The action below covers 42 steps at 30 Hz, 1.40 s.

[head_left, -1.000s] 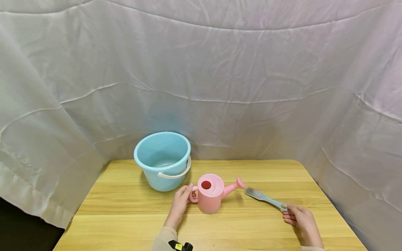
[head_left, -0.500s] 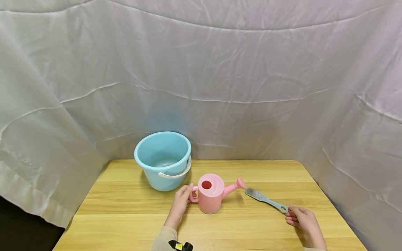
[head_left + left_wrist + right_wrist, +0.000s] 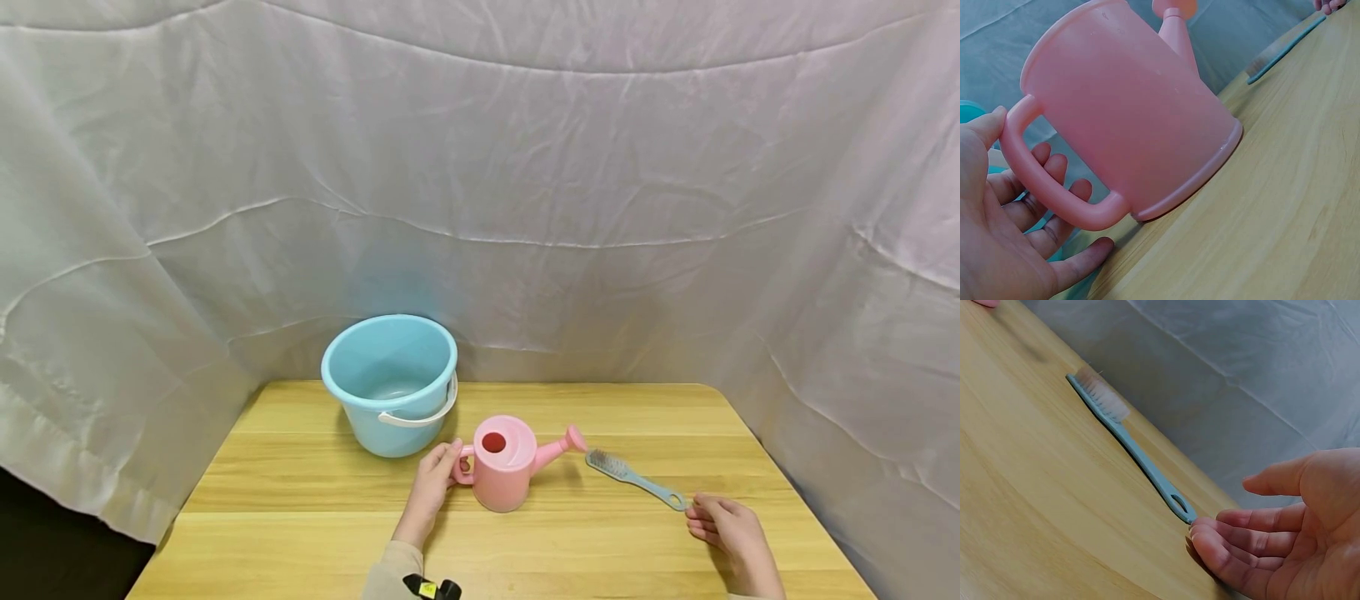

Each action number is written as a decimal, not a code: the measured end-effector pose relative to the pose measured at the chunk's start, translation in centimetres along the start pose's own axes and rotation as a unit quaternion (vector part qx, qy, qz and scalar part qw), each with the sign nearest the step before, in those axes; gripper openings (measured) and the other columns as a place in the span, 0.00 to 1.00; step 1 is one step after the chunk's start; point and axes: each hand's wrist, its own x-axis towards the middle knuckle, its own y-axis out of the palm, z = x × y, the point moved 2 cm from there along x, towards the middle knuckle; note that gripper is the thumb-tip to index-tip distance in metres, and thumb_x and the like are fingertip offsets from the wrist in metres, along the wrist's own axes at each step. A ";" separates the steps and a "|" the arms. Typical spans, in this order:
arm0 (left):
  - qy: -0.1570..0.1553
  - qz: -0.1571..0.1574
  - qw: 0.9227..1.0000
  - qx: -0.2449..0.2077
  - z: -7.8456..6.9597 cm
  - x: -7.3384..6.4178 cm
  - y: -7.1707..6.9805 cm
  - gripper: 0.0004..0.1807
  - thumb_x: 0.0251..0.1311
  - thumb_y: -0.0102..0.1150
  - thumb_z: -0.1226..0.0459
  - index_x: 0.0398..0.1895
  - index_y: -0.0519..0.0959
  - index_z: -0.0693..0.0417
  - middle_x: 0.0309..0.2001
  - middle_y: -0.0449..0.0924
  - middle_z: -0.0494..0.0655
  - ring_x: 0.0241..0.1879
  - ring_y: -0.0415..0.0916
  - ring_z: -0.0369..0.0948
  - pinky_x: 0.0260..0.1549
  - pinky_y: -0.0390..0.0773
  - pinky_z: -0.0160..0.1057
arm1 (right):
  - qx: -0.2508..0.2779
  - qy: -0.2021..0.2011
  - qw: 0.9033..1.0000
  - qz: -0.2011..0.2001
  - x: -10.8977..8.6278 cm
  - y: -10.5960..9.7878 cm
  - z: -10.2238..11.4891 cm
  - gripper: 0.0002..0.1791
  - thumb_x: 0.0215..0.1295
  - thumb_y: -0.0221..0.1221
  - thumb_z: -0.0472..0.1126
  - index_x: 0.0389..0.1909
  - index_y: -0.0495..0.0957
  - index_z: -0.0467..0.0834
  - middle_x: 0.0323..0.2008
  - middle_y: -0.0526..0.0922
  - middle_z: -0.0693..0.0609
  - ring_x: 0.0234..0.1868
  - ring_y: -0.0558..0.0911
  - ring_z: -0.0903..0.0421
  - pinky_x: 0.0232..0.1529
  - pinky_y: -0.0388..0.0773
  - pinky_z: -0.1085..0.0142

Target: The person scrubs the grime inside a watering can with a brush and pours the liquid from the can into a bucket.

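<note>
A pink watering can point(image 3: 502, 486) stands upright on the table. My left hand point(image 3: 429, 492) is at its handle; in the left wrist view the thumb touches the top of the handle point(image 3: 1054, 187) and the fingers curl loosely behind it, their tips showing through the gap. To the right, a light blue scrubbing brush point(image 3: 651, 484) lies on the wood with its pale bristles point(image 3: 1105, 397) facing up. My right hand point(image 3: 733, 532) is just beyond the end of the brush's handle, fingers slightly bent, holding nothing; whether a fingertip still touches the brush I cannot tell.
A light blue bucket point(image 3: 390, 429) with a white handle point(image 3: 416, 421) stands at the back left, behind my left hand. Grey cloth point(image 3: 480, 167) hangs around the back and sides of the wooden table point(image 3: 562, 550).
My right hand has let go of the brush and drawn back a little to the right. The brush's handle end has settled onto the table. The left hand and watering can stay put.
</note>
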 end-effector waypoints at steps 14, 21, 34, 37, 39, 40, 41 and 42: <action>-0.002 0.003 1.000 0.001 0.1 0.0 -0.1 0.31 0.73 0.48 0.52 0.33 0.66 0.81 0.33 0.75 0.56 0.30 0.82 0.49 0.42 0.85 0.46 | -0.020 -0.029 0.999 -0.020 -0.8 0.2 1.0 0.22 0.75 0.48 0.41 0.55 0.67 0.23 0.27 0.84 0.56 0.28 0.83 0.62 0.35 0.85 0.70; -0.003 0.007 1.000 0.004 -1.1 -0.6 0.1 0.30 0.73 0.48 0.55 0.34 0.65 0.83 0.33 0.74 0.61 0.30 0.81 0.50 0.43 0.85 0.48 | -0.029 -0.068 0.997 -0.034 -1.5 1.0 2.3 0.20 0.74 0.51 0.44 0.51 0.73 0.28 0.26 0.84 0.61 0.29 0.84 0.65 0.35 0.85 0.71; -0.001 0.008 1.000 0.002 -0.7 -0.3 0.0 0.30 0.73 0.48 0.55 0.33 0.65 0.83 0.34 0.75 0.61 0.30 0.81 0.51 0.44 0.85 0.50 | -0.046 -0.121 0.991 -0.018 -1.7 4.8 4.1 0.26 0.74 0.52 0.42 0.58 0.66 0.21 0.30 0.84 0.57 0.33 0.83 0.64 0.36 0.85 0.71; 0.001 0.007 1.000 -0.002 -0.1 0.0 -0.1 0.31 0.72 0.48 0.53 0.33 0.66 0.82 0.34 0.75 0.57 0.29 0.81 0.47 0.44 0.85 0.49 | -0.052 -0.132 0.990 -0.014 -2.0 5.9 4.3 0.26 0.74 0.52 0.42 0.58 0.66 0.21 0.32 0.85 0.55 0.33 0.83 0.64 0.37 0.85 0.70; 0.005 0.008 1.000 -0.005 0.0 0.0 0.0 0.31 0.72 0.49 0.53 0.33 0.65 0.82 0.33 0.75 0.56 0.28 0.79 0.44 0.44 0.85 0.48 | -0.061 -0.134 0.989 -0.012 -2.1 6.6 4.5 0.25 0.74 0.51 0.42 0.58 0.67 0.22 0.32 0.84 0.54 0.33 0.83 0.65 0.37 0.84 0.70; 0.005 0.007 1.000 -0.007 0.0 0.0 0.0 0.32 0.72 0.49 0.52 0.33 0.65 0.82 0.33 0.75 0.56 0.28 0.79 0.44 0.44 0.85 0.48 | -0.063 -0.136 0.989 -0.012 -2.2 7.0 4.5 0.25 0.74 0.52 0.42 0.57 0.67 0.22 0.32 0.85 0.54 0.33 0.82 0.65 0.37 0.84 0.70; 0.006 0.007 1.000 -0.009 0.0 0.0 0.0 0.32 0.71 0.50 0.52 0.33 0.65 0.82 0.33 0.75 0.56 0.28 0.78 0.43 0.44 0.85 0.48 | -0.064 -0.139 0.988 -0.011 -2.2 7.3 4.5 0.25 0.74 0.52 0.41 0.57 0.68 0.22 0.33 0.85 0.52 0.33 0.82 0.64 0.37 0.84 0.70; 0.006 0.007 1.000 -0.009 0.0 0.0 0.0 0.32 0.71 0.50 0.52 0.33 0.65 0.81 0.33 0.74 0.56 0.28 0.78 0.43 0.44 0.85 0.47 | -0.064 -0.139 0.988 -0.009 -2.3 7.6 4.5 0.24 0.74 0.52 0.41 0.57 0.68 0.22 0.33 0.85 0.51 0.33 0.82 0.64 0.37 0.85 0.69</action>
